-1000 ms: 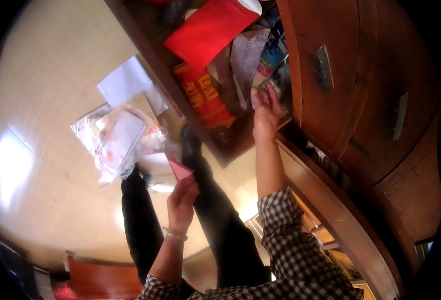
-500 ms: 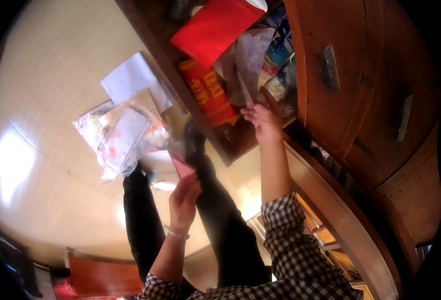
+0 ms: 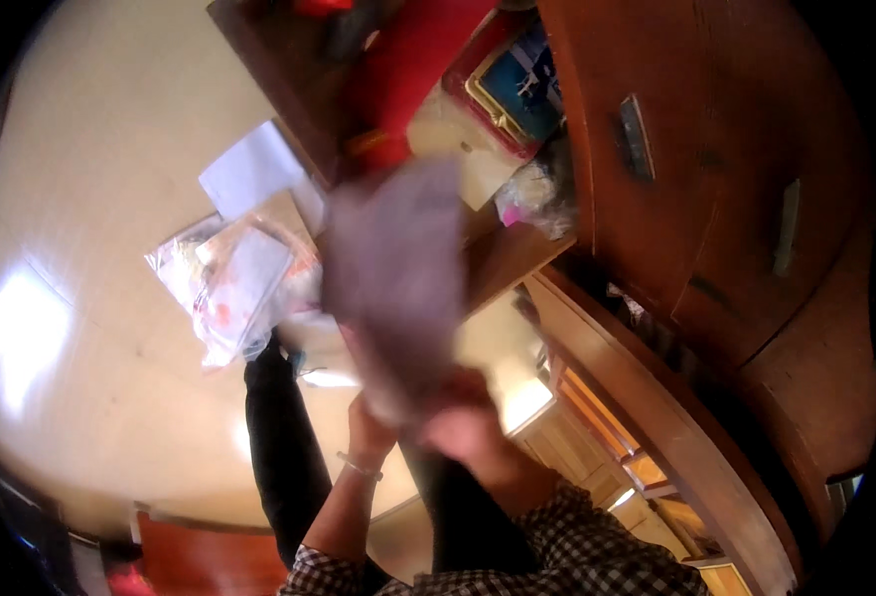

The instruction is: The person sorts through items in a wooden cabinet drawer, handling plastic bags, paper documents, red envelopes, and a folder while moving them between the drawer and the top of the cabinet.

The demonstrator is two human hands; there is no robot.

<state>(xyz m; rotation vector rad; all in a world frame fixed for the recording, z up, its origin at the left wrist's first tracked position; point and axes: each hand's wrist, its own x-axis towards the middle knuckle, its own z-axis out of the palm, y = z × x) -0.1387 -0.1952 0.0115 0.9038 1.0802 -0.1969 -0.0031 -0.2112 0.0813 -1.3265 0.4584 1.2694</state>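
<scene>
A thin greyish-mauve sheet, smeared by motion, hangs in front of me between the drawer and my lap. I cannot tell whether it is paper or plastic. My right hand is closed on its lower end. Tucked behind that end is my left hand, its fingers mostly hidden. A narrow edge of pink paper shows beside the sheet above the left hand. The open wooden drawer holds a red packet, a red-framed item with a blue panel and clear plastic wrapping.
On the pale floor at left lie a white sheet and clear plastic packets with papers. Dark brown drawer fronts with metal handles rise at right. My black-trousered leg stretches toward the packets. A reddish-brown wooden piece stands at lower left.
My right hand has drawn the greyish-mauve sheet out of the drawer and down toward my left hand. The red-framed item now shows in the drawer. The sheet covers most of the pink paper.
</scene>
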